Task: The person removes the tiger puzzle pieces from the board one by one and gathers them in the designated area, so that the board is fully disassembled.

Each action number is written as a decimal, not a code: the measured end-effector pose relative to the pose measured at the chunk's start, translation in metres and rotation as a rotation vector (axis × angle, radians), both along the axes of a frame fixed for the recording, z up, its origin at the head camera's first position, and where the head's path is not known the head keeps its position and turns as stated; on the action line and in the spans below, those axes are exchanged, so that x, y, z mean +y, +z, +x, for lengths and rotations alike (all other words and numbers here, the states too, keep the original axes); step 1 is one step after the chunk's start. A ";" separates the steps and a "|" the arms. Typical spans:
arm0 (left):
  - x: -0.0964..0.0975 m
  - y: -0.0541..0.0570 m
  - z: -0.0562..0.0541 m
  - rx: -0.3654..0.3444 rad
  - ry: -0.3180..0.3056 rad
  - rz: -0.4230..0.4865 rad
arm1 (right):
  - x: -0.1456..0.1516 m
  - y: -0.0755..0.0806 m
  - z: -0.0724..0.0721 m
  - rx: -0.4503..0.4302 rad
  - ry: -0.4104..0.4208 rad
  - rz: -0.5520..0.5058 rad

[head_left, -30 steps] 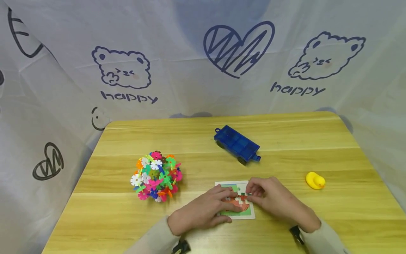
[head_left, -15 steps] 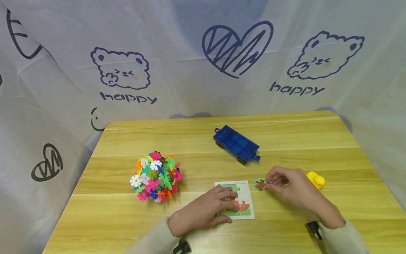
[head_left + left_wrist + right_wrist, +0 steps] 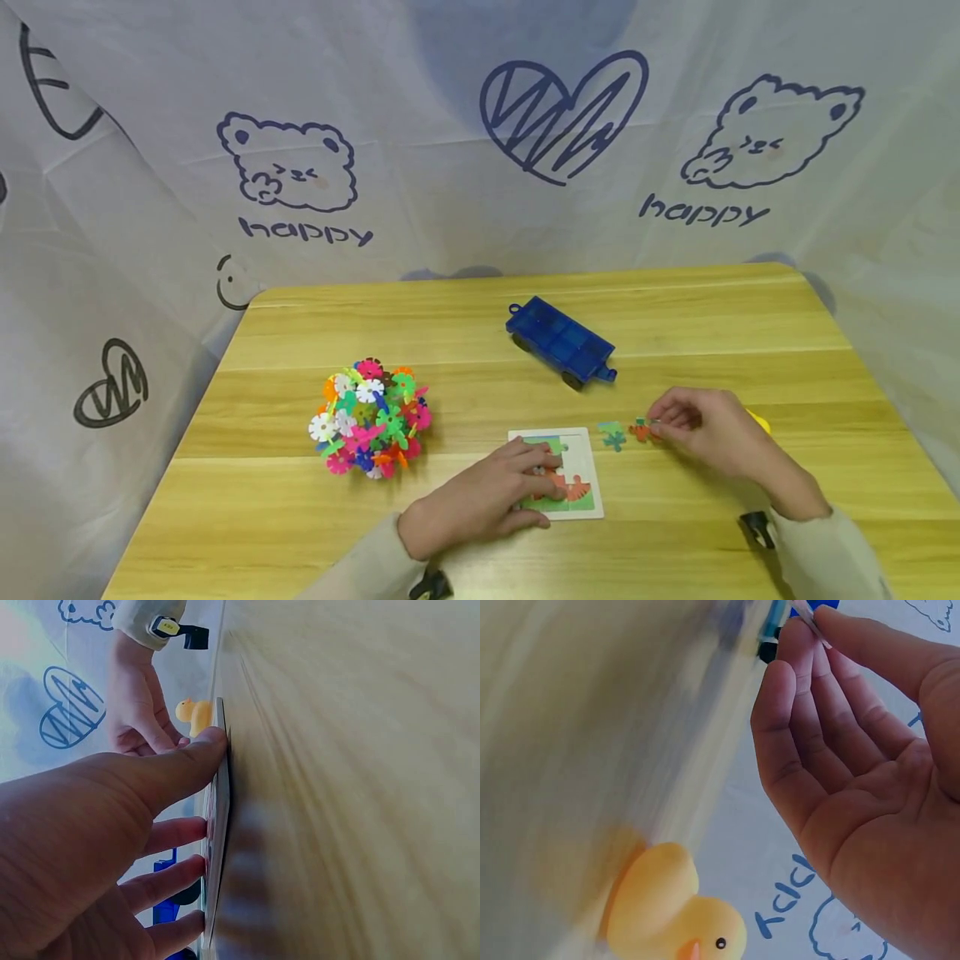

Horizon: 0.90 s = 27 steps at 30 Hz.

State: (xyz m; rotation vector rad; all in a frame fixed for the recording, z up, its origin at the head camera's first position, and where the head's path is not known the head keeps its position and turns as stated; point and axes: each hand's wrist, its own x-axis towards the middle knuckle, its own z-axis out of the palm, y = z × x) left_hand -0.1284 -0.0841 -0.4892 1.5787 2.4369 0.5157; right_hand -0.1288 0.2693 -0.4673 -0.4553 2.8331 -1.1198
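My left hand [image 3: 487, 496] rests on a small white-framed jigsaw board [image 3: 597, 492], its fingers spread over the orange and green picture. In the left wrist view the thumb [image 3: 191, 765] lies at the board's near edge. Part of the board's upper right is bare white. Right of it, my right hand [image 3: 708, 429] pinches an orange-red and green jigsaw piece [image 3: 641, 430] between thumb and fingertips. The right wrist view shows that piece edge-on as a thin sliver [image 3: 810, 622]. Another green and teal jigsaw piece [image 3: 613, 437] lies on the table between board and hand.
A blue toy trailer [image 3: 561, 342] stands behind the board. To the left sits a ball of colourful flower-shaped discs [image 3: 371, 421]. A yellow rubber duck [image 3: 660, 900] is close by the right hand, mostly hidden behind it in the head view. A printed cloth hangs beyond the wooden table [image 3: 375, 325].
My right hand has moved right, away from the board, with pieces. The green and teal piece now lies apart on the table, and board space is uncovered. My left hand stays put.
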 end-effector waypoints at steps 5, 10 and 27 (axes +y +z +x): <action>0.000 0.000 0.000 -0.007 0.000 -0.005 | 0.003 -0.005 -0.003 -0.038 0.014 0.018; 0.001 0.001 0.000 -0.005 -0.001 -0.011 | 0.001 -0.008 -0.005 -0.036 0.002 0.048; 0.001 0.002 0.000 0.011 -0.006 -0.013 | -0.014 -0.005 -0.004 0.009 0.028 0.130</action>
